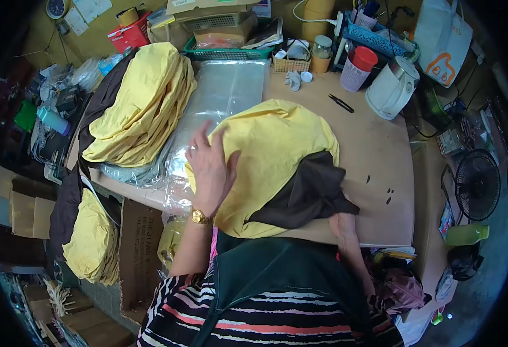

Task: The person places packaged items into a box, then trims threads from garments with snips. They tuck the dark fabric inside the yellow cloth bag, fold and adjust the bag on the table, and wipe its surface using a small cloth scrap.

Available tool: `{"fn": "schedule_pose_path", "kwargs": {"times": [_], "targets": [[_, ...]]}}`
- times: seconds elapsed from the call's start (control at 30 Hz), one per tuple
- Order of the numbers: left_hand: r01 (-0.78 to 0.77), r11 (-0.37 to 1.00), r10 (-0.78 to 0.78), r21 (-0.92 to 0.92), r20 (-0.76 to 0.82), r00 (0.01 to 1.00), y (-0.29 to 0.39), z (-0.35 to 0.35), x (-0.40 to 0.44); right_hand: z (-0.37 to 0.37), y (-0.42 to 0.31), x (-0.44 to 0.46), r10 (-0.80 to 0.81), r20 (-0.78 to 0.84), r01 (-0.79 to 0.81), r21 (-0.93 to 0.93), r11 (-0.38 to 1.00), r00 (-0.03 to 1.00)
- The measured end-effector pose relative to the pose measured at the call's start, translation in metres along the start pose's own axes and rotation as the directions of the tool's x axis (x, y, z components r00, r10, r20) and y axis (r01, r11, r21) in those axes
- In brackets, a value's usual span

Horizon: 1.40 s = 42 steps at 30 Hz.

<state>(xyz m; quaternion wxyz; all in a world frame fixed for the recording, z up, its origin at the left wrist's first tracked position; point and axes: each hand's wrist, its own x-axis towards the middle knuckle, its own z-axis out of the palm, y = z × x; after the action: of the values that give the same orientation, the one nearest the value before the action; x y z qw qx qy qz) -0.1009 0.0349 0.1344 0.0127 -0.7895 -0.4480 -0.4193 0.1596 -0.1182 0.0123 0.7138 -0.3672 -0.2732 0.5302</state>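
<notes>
A yellow fabric piece with a dark brown cloth section [300,194] lies on the table in front of me; its yellow part [265,150] is spread out and rounded at the far edge. My left hand [209,168] is raised over the left edge of the yellow part, fingers apart and holding nothing. At the near right corner, my right hand [342,222] reaches in under the dark brown section, which hides its fingers. A tall stack of similar yellow and dark fabric pieces [141,110] sits at the left.
Clear plastic bags [225,87] lie between the stack and the fabric. Black snips [341,103], a white kettle [393,87], a red cup [364,59] and a lidded jar [321,55] stand or lie toward the back right. More yellow pieces [89,237] hang off the table's left side.
</notes>
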Motion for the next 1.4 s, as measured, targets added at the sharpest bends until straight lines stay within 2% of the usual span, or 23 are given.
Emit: {"fn": "schedule_pose_path", "kwargs": {"times": [0.03,0.13,0.2,0.23,0.27,0.3,0.33,0.47,0.53,0.57,0.67,0.73,0.83,0.9,1.0,1.07,1.1,1.17,1.2,1.23,1.3,1.33,1.4], "targets": [[0.002,0.992,0.017,-0.124,0.156,0.988,-0.003,0.013,-0.007,0.006,-0.002,-0.003,0.002,-0.033,0.004,0.166,0.986,0.999],[-0.016,0.948,0.169,-0.317,0.463,0.87,0.024,0.04,-0.039,0.028,-0.016,-0.008,-0.004,-0.158,0.014,0.06,0.998,0.987],[-0.024,0.986,0.115,-0.164,0.568,0.815,0.041,0.058,-0.056,0.038,-0.03,-0.007,0.286,-0.055,-0.262,0.264,0.928,0.957],[-0.068,0.995,0.1,-0.076,0.6,0.794,0.042,0.065,-0.062,0.046,-0.04,-0.011,0.298,-0.046,-0.276,0.266,0.924,0.954],[-0.055,0.997,0.08,-0.06,0.604,0.793,0.042,0.072,-0.067,0.056,-0.051,-0.017,0.175,0.11,-0.116,-0.409,0.905,0.978],[-0.091,0.995,0.093,-0.035,0.595,0.798,0.04,0.078,-0.068,0.06,-0.055,-0.019,0.166,0.321,0.207,-0.851,0.483,0.933],[-0.129,0.992,0.111,-0.012,0.586,0.802,0.036,0.08,-0.07,0.057,-0.054,-0.014,0.278,0.254,0.187,-0.951,0.247,0.926],[-0.135,0.99,0.121,-0.029,0.647,0.753,0.028,0.079,-0.065,0.048,-0.044,-0.018,0.183,0.247,0.205,-0.954,0.22,0.952],[-0.027,0.999,0.031,-0.017,0.69,0.724,0.027,0.061,-0.044,0.054,-0.047,-0.023,-0.076,0.431,0.436,-0.868,0.237,0.899],[-0.035,0.999,0.042,-0.024,0.688,0.724,0.029,0.052,-0.032,0.06,-0.051,-0.022,-0.084,0.427,0.434,-0.871,0.232,0.901],[-0.067,0.995,0.098,-0.077,0.55,0.829,0.046,0.025,-0.002,0.09,-0.067,-0.004,-0.13,0.773,0.784,-0.609,0.12,0.621],[-0.404,0.883,0.454,-0.238,0.22,0.863,0.064,0.012,0.01,0.084,-0.045,0.024,-0.169,0.86,0.851,-0.504,-0.145,0.481],[-0.444,0.834,0.527,-0.327,0.236,0.817,0.094,-0.015,0.018,0.073,-0.024,0.061,-0.145,0.861,0.802,-0.508,-0.314,0.488],[-0.551,0.759,0.644,-0.346,0.274,0.714,0.11,-0.035,0.013,0.074,-0.026,0.078,-0.176,0.826,0.759,-0.562,-0.329,0.536],[-0.6,0.765,0.644,-0.234,0.257,0.721,0.11,-0.03,-0.011,0.084,-0.042,0.101,-0.275,0.751,0.686,-0.66,-0.306,0.6],[-0.65,0.707,0.679,-0.278,0.011,0.734,0.089,-0.023,-0.023,0.093,-0.057,0.116,-0.349,0.699,0.637,-0.714,-0.29,0.624],[-0.658,0.702,0.686,-0.273,0.009,0.728,0.085,-0.014,-0.023,0.097,-0.065,0.122,-0.382,0.675,0.615,-0.736,-0.284,0.632],[-0.513,0.663,0.702,-0.546,0.214,0.68,0.082,0.002,-0.026,0.104,-0.08,0.134,-0.44,0.628,0.572,-0.775,-0.27,0.642],[-0.534,0.73,0.641,-0.427,0.156,0.752,0.073,0.005,-0.015,0.107,-0.087,0.138,-0.461,0.609,0.556,-0.788,-0.264,0.645],[-0.29,0.867,0.452,-0.405,0.396,0.8,0.057,0.007,-0.012,0.111,-0.095,0.141,-0.484,0.595,0.541,-0.798,-0.265,0.641],[-0.345,0.939,0.323,0.019,0.305,0.896,0.021,0.022,0.006,0.117,-0.107,0.141,-0.511,0.576,0.524,-0.811,-0.26,0.637],[-0.397,0.909,0.386,0.127,0.099,0.917,0.015,0.021,0.021,0.121,-0.11,0.14,-0.508,0.557,0.498,-0.826,-0.262,0.657],[-0.391,0.898,0.37,0.202,0.133,0.919,0.026,0.001,0.04,0.133,-0.111,0.131,-0.469,0.424,0.339,-0.905,-0.257,0.775]]}}
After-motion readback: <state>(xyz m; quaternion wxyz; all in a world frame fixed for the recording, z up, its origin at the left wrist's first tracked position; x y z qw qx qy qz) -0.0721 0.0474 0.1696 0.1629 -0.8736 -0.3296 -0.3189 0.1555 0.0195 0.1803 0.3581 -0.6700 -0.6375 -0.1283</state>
